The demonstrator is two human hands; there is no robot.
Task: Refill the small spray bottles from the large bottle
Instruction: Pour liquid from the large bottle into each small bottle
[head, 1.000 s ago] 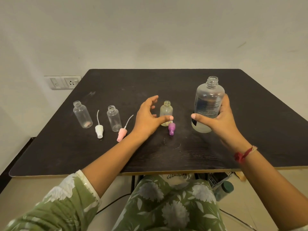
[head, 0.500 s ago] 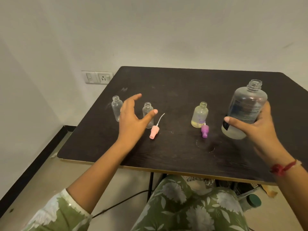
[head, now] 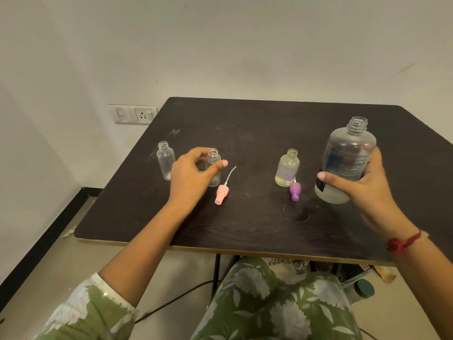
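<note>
Three small uncapped bottles stand on the dark table [head: 257, 133]. The left one [head: 166, 163] is clear. My left hand [head: 190, 179] curls round the middle clear bottle [head: 214, 179], thumb in front and fingers behind. A pink spray cap [head: 221, 194] with its tube lies just right of it. The right small bottle [head: 287, 171] holds some yellowish liquid, with a purple spray cap [head: 294, 191] lying by its base. My right hand [head: 360, 190] grips the large open bottle [head: 349, 153], upright, with a little liquid at its bottom. A white cap seen earlier is hidden.
The table's front edge [head: 220, 250] runs just above my lap. A wall socket [head: 136, 114] sits beyond the far left corner. Under the table on the right lie a green-lidded container [head: 365, 288] and some clutter. A cable [head: 176, 299] crosses the floor.
My left hand has moved left from the yellowish bottle to the middle clear bottle and curled round it. The view has turned left. My right hand keeps holding the large bottle.
</note>
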